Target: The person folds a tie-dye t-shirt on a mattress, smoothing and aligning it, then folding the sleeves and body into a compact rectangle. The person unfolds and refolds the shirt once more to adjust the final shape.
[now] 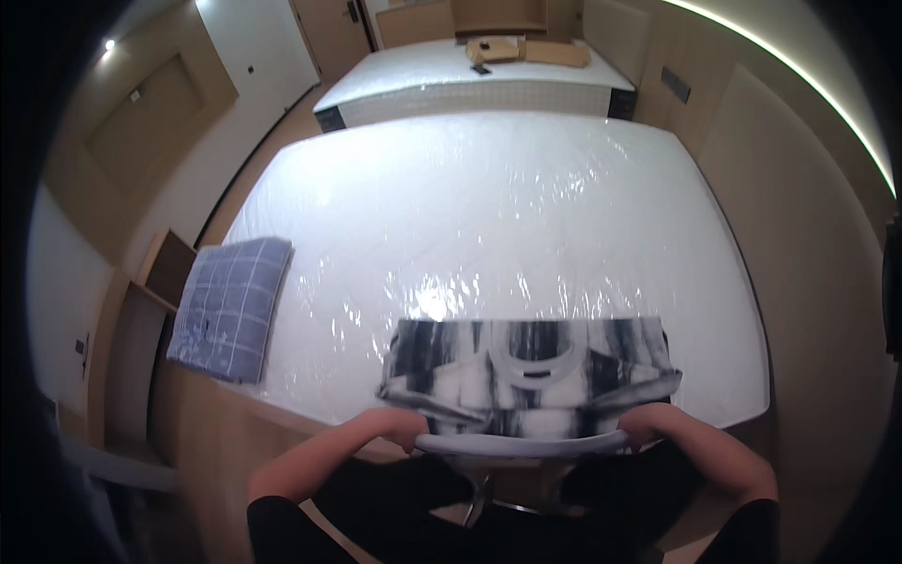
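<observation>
A black, white and grey patterned shirt lies at the near edge of a plastic-wrapped white mattress. Its pale round collar faces up, and the sleeves are laid across the body. My left hand grips the left end of the shirt's near edge, which bows toward me off the mattress. At the right end of that edge, my right hand has hold of the fabric. The fingertips of both hands are hidden by cloth.
A folded blue-grey checked cloth rests on the mattress's left corner. Behind stands a second wrapped mattress with flat cardboard and a dark phone-like object. Wooden furniture stands at left; a panelled wall runs along the right.
</observation>
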### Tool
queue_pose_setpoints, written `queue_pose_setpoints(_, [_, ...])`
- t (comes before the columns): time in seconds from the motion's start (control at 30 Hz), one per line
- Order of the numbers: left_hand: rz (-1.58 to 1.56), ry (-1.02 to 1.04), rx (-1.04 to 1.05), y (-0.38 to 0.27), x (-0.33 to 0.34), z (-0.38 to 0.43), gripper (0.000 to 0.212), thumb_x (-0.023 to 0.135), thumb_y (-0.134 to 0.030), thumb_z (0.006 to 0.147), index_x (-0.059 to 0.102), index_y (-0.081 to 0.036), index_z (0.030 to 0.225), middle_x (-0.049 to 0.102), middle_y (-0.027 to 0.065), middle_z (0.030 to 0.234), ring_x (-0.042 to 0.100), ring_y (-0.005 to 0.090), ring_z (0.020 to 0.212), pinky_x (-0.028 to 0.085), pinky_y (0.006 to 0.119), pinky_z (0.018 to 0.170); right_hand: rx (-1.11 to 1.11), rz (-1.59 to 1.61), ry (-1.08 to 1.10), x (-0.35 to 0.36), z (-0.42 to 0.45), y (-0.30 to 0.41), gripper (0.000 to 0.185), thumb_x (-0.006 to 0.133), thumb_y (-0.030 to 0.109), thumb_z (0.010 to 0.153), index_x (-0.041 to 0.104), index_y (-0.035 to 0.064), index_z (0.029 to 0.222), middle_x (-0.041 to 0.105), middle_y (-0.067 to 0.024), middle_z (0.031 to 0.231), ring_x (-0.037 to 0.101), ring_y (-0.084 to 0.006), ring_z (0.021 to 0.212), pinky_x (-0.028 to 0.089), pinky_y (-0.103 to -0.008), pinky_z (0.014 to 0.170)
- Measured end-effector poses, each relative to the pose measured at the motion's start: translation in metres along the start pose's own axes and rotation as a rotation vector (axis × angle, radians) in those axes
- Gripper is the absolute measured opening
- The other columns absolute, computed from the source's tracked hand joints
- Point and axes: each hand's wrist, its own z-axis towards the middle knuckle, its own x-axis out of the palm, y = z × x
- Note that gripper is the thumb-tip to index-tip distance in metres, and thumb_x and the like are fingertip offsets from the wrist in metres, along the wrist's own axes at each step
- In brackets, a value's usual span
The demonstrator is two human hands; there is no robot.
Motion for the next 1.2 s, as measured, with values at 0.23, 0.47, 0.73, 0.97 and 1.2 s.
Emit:
queue_pose_setpoints(0.23, [0.436, -0.922, -0.607, 0.039, -0.245, -0.028, 0.017, 0.059, -0.018, 0.075, 0.067, -0.01, 0.089, 0.067, 0.0134, 0.089, 0.065, 0.031, 0.086, 0.052, 0.043, 0.072, 0.308, -0.013, -0.737, -0.174, -0.037, -0.155, 0.028, 0.067, 0.024, 0.067, 0.069, 0.0033, 0.086, 0.067, -0.018, 0.084, 0.065, -0.0289, 0.074, 0.051, -0.0421, 0.068])
queue_pose_setpoints(0.47, [0.726, -1.936, -0.661, -0.097, -0.424, -0.297, 0.015, 0.052, -0.009, 0.084, 0.06, -0.014, 0.095, 0.065, 0.0102, 0.093, 0.065, 0.0316, 0.088, 0.053, 0.045, 0.07, 0.726, -0.52, -2.011, -0.317, -0.396, -0.048, 0.023, 0.054, 0.014, 0.079, 0.066, 0.0096, 0.097, 0.065, -0.0158, 0.092, 0.061, -0.0353, 0.09, 0.05, -0.0453, 0.073])
queue_pose_setpoints(0.73, [1.147, -2.038, -0.618, -0.134, -0.364, -0.346, 0.015, 0.052, -0.004, 0.081, 0.054, -0.012, 0.094, 0.063, 0.0093, 0.088, 0.064, 0.0324, 0.08, 0.052, 0.044, 0.063, 0.556, -0.685, -2.278, -0.276, -0.405, -0.013, 0.031, 0.051, 0.009, 0.079, 0.066, 0.0163, 0.105, 0.065, -0.0131, 0.09, 0.062, -0.0329, 0.085, 0.051, -0.0434, 0.074])
queue_pose_setpoints(0.97, [0.925, -1.688, -0.297, -0.037, -0.208, -0.172, 0.008, 0.05, -0.006, 0.08, 0.055, -0.01, 0.085, 0.059, 0.008, 0.077, 0.06, 0.0248, 0.07, 0.047, 0.039, 0.055, 0.204, -0.219, -2.019, -0.153, -0.167, -0.045, 0.022, 0.056, 0.005, 0.072, 0.065, 0.0134, 0.091, 0.06, -0.0092, 0.08, 0.061, -0.0298, 0.079, 0.049, -0.0414, 0.066])
queue_pose_setpoints(1.2, [0.3, -0.931, -0.512, 0.04, -0.002, 0.065, 0.018, 0.058, -0.009, 0.074, 0.061, -0.007, 0.092, 0.06, 0.0147, 0.101, 0.055, 0.0305, 0.098, 0.046, 0.047, 0.079, 0.312, 0.116, -1.183, -0.031, 0.05, -0.078, 0.025, 0.063, 0.007, 0.068, 0.072, 0.0165, 0.09, 0.067, -0.0107, 0.091, 0.063, -0.0283, 0.092, 0.051, -0.0384, 0.08])
